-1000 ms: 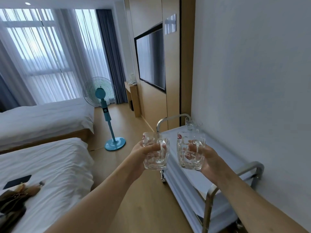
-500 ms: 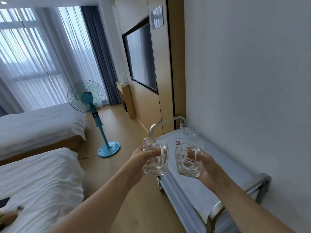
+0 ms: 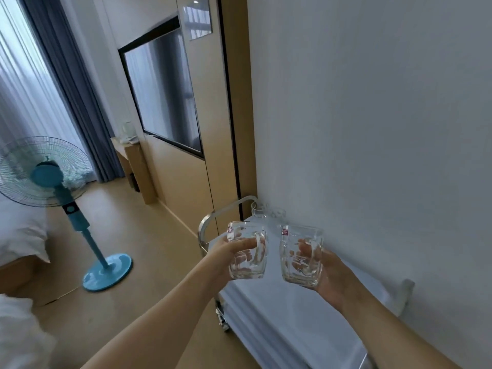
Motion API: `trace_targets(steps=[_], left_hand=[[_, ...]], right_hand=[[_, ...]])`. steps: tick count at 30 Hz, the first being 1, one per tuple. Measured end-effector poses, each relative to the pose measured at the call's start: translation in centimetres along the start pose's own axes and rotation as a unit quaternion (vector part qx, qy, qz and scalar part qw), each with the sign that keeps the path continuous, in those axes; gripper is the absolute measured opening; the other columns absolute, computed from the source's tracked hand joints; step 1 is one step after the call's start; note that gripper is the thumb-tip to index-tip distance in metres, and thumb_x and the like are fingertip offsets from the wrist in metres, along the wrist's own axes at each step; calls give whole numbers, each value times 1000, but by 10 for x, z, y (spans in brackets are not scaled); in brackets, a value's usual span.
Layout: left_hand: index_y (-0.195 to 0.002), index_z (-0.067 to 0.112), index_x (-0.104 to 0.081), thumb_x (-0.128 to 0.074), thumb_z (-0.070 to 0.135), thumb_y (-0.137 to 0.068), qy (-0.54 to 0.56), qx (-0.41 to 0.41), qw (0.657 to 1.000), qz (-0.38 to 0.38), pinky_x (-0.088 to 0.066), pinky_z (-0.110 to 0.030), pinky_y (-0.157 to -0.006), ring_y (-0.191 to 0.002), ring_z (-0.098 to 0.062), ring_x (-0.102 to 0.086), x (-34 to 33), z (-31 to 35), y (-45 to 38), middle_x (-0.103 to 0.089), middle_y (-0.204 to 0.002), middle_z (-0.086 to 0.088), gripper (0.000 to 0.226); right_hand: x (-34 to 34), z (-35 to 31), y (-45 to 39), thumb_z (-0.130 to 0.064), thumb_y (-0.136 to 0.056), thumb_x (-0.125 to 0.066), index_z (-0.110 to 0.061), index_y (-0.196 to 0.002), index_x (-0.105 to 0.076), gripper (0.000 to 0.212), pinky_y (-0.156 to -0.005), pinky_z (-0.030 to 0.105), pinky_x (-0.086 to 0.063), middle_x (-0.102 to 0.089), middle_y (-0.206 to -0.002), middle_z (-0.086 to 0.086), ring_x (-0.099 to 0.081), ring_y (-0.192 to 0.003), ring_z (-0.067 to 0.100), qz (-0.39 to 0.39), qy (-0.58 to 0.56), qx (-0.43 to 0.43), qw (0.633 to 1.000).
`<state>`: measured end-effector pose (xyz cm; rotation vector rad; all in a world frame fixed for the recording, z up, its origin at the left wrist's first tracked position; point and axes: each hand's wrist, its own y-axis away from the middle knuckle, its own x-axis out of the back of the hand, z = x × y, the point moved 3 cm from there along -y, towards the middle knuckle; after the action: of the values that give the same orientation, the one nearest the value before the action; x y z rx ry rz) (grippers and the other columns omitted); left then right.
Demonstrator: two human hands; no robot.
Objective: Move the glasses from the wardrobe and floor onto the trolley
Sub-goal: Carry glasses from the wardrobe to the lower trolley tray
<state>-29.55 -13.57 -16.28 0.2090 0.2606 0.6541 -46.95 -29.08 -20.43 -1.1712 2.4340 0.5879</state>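
Grip, left hand (image 3: 226, 251): fingers and thumb curled round left glass mug (image 3: 247, 250), held upright in the air over the trolley's far-left corner.
Grip, right hand (image 3: 328, 272): cupped round right glass mug (image 3: 302, 255) from the right side, upright, above the white trolley top (image 3: 279, 310).
Mugs to each other: side by side, a narrow gap between, not touching.
Change: both mugs now sit over the trolley, where a second ago they were short of it; the view has swung right toward the wall.
Meaning for task: carry stage looks nearly done; setting down is not yet done.
Already placed: glasses on trolley (image 3: 267, 213) at the far end, close against the wall; their count is unclear.
Edges: steel rail (image 3: 213, 217) bounds the far-left end, just behind the left mug; white wall (image 3: 372, 129) runs along the right.
Open room: bare top near of the placed glasses.
Beyond: blue standing fan (image 3: 48, 177) on the floor, far left, well apart.
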Motion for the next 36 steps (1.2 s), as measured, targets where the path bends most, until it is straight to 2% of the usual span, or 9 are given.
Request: trace_targets(steps=[3, 7, 13, 16, 20, 26, 31, 34, 36], left_hand=[[-118, 6, -72, -90, 28, -64, -18, 20, 999, -19, -46, -64, -104, -121, -42, -62, 18, -1, -33, -67, -124, -24, 61], [-117, 5, -72, -91, 28, -62, -16, 52, 998, -29, -46, -63, -105, -122, -40, -61, 42, -10, -72, -68, -125, -22, 63], [-127, 7, -67, -86, 30, -74, 32, 140, 987, -69, -50, -58, -101, -125, -38, -60, 71, -33, -121, -61, -136, -21, 61], [-127, 9, -66, -86, 30, -73, 50, 171, 981, -72, -52, -59, -99, -121, -38, -63, 76, -45, -140, -62, -135, -20, 61], [-121, 9, -71, -86, 29, -72, 50, 188, 976, -102, -59, -52, -87, -104, -33, -70, 76, -53, -165, -68, -127, -19, 55], [-125, 13, -68, -88, 32, -69, 30, 202, 976, -82, -57, -52, -93, -113, -30, -66, 74, -64, -207, -66, -127, -12, 63], [-121, 16, -68, -93, 38, -52, -24, 228, 971, -72, -52, -55, -101, -116, -29, -67, 63, -70, -246, -67, -128, -12, 77], [-108, 20, -68, -94, 36, -52, -55, 245, 966, -59, -53, -55, -100, -117, -30, -66, 52, -80, -276, -65, -129, -14, 63], [-101, 22, -68, -93, 33, -58, -73, 254, 963, -53, -57, -46, -93, -103, -24, -69, 43, -88, -296, -66, -117, -9, 51]], right_hand=[[-2, 12, -19, -26, -66, -87, -7, -137, -58, 79, -104, 65, -44, -64, -134, 16, -57, -125, 48, 38, -2, -6, 999], [-6, 31, -40, -26, -65, -86, -12, -125, -67, 64, -99, 57, -48, -68, -118, 12, -67, -99, 32, 103, 1, -11, 995], [-13, 58, -58, -29, -69, -84, -19, -104, -75, 37, -72, 38, -57, -71, -103, 6, -70, -92, 26, 165, 1, -29, 986], [-10, 66, -68, -27, -72, -78, -14, -112, -72, 42, -83, 44, -55, -69, -107, 8, -67, -94, 28, 194, -11, -44, 980], [-1, 70, -89, -24, -71, -77, -18, -95, -78, 24, -86, 48, -53, -69, -95, 5, -68, -80, 25, 203, -23, -47, 978], [20, 75, -127, -27, -74, -75, -10, -116, -70, 45, -104, 60, -44, -65, -112, 12, -64, -98, 31, 208, -21, -54, 976], [45, 80, -162, -26, -64, -78, -8, -115, -68, 55, -95, 50, -48, -63, -114, 16, -62, -101, 33, 205, -40, -59, 976], [65, 84, -184, -38, -41, -86, -8, -102, -71, 70, -86, 45, -53, -69, -99, 12, -67, -87, 31, 227, -54, -54, 971], [78, 85, -196, -44, -34, -93, -11, -89, -70, 68, -78, 41, -51, -68, -86, 9, -66, -76, 28, 226, -41, -50, 972]])
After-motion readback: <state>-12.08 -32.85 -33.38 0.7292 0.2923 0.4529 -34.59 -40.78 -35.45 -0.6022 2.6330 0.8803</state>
